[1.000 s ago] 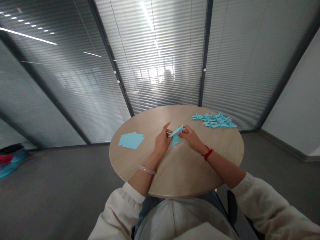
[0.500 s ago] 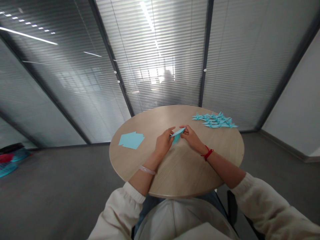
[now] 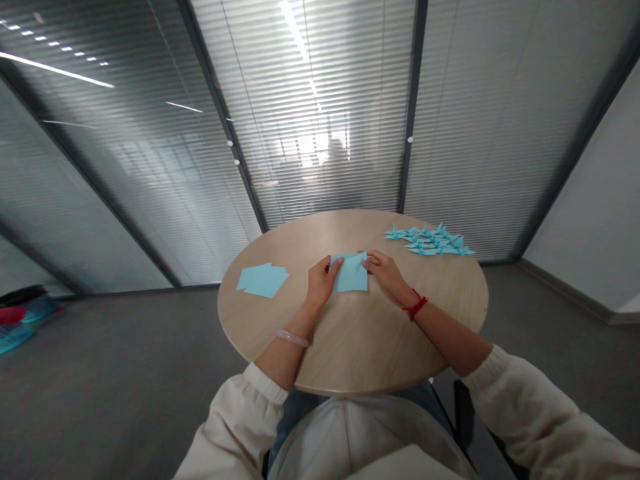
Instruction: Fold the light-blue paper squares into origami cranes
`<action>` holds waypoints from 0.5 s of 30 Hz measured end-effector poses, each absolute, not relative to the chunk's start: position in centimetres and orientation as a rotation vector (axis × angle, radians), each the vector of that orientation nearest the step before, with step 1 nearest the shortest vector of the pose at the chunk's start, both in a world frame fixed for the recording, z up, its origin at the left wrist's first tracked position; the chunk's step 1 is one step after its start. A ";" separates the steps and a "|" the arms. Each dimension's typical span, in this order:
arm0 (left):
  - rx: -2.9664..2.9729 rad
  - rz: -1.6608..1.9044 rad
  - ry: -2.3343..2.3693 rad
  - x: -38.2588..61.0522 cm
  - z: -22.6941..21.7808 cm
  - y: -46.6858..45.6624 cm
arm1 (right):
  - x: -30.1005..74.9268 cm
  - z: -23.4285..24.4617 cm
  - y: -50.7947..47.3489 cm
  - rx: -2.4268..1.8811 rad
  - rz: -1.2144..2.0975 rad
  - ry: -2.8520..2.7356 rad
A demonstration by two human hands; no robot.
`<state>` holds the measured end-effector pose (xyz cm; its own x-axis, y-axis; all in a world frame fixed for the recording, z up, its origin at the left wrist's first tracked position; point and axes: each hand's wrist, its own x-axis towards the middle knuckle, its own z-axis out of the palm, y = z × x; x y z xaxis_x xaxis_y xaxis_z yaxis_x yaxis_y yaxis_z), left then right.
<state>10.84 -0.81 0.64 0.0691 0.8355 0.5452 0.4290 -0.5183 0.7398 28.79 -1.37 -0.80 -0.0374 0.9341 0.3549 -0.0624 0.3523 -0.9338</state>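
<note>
- Blinds (image 3: 325,80), largest thing: slatted, dark-framed panels, beyond both hands. Light strips show on them, probably reflections.
- Floor (image 3: 140,380): grey, below and around the bench. White wall (image 3: 595,207) far off on the right hand's side.
- Bench (image 3: 360,353): round, pale wood grain, under both hands. Seems to serve as a flat backing for the paper work.
- Baskets (image 3: 23,320): on floor, far out to the left hand's side, cut off by frame edge; contents can't tell.
- Folded paper figures (image 3: 434,241): blue, pointed, close group past the right hand, toward bench's far edge. Likely parked there to stay out of the hands' way.
- Paper stack (image 3: 263,280): blue, loosely fanned, left of left hand, apart from it. Probably kept within that hand's easy reach.
- Left hand (image 3: 321,277): partly curled, thumb over sheet's left side, other fingers mostly hidden.
- Right hand (image 3: 383,269): partly curled, pinching sheet's upper right edge, thumb on near face.
- Blue sheet (image 3: 351,277): squarish, between both hands, held at opposite sides, presumably to keep it spread and steady. Whether lower edge touches bench: can't tell.
</note>
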 end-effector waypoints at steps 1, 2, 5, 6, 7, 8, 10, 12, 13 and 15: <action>1.927 1.435 1.240 10.8 0.6 -0.7 | 28.8 -0.8 -1.3 -0.870 1.005 -1.341; 1.876 1.435 1.220 10.8 0.5 -0.6 | 28.8 -0.9 -1.3 -0.866 1.010 -1.328; 1.674 1.435 1.134 10.8 0.4 -0.5 | 28.7 -0.9 -1.2 -0.870 1.016 -1.307; 1.602 1.431 1.102 10.8 0.4 -0.5 | 28.7 -0.9 -1.2 -0.869 1.018 -1.306; 1.539 1.420 1.071 10.9 0.4 -0.5 | 28.7 -0.9 -1.3 -0.866 1.017 -1.305; 1.488 1.403 1.043 11.0 0.4 -0.6 | 28.8 -0.8 -1.4 -0.861 1.010 -1.304; 1.422 1.356 1.003 11.1 0.5 -0.8 | 28.8 -0.8 -1.5 -0.849 0.982 -1.303; 1.380 1.318 0.970 11.2 0.4 -0.9 | 28.9 -0.7 -1.7 -0.842 0.945 -1.308; 1.355 1.308 0.953 11.3 0.4 -0.9 | 29.0 -0.7 -1.7 -0.840 0.928 -1.314; 1.291 1.291 0.905 11.3 0.3 -0.9 | 29.0 -0.8 -1.8 -0.837 0.898 -1.329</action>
<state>11.34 -0.88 0.30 0.1319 0.9737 0.1857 -0.1576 -0.1644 0.9737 29.04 -1.76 -0.79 0.0289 0.9024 0.4298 -0.0623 0.4308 -0.9003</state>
